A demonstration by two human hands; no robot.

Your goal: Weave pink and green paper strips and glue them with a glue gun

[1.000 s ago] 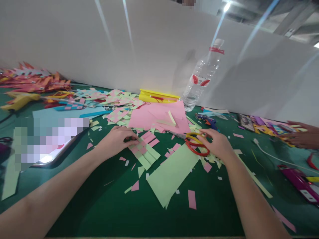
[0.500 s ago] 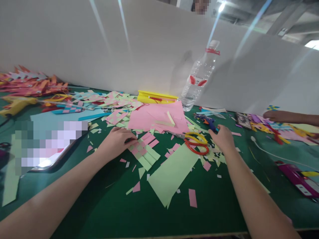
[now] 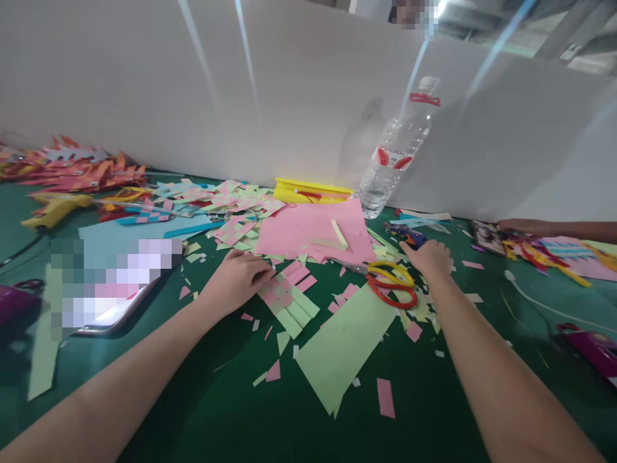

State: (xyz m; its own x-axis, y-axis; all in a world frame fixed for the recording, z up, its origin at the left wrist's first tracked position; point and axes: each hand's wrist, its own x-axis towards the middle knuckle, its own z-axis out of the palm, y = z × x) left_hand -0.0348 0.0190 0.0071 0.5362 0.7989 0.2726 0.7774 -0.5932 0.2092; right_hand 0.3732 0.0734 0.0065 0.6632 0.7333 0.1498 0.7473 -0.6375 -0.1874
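Across the upper middle of the frame, one clear bottle (image 3: 393,157) stands before the pale partition (image 3: 193,90), with one yellow folded strip (image 3: 289,190) and one pink sheet (image 3: 299,222) to its left. At the left we record one yellow glue gun (image 3: 62,211) and one flat device (image 3: 120,314), partly pixelated; at the right, one white cable (image 3: 509,277) and, near the edge, another person's hand (image 3: 523,226). Between our own hands lie one pair of scissors (image 3: 380,264), handles toward the right, and one pale green sheet (image 3: 344,347). Two maroon objects are counted, one at each side edge; the loose scraps are too many to count.

One woven pink-and-green piece (image 3: 289,299) lies flat at centre, just right of and below the fingertips of our left hand (image 3: 245,275). Those fingers are bent together and touch its upper left edge; pinching or merely pressing, we cannot say. Our right hand (image 3: 430,257) is at one dark blue tool (image 3: 405,232), right of centre, fingers loosely curved; whether they grasp it is hidden.
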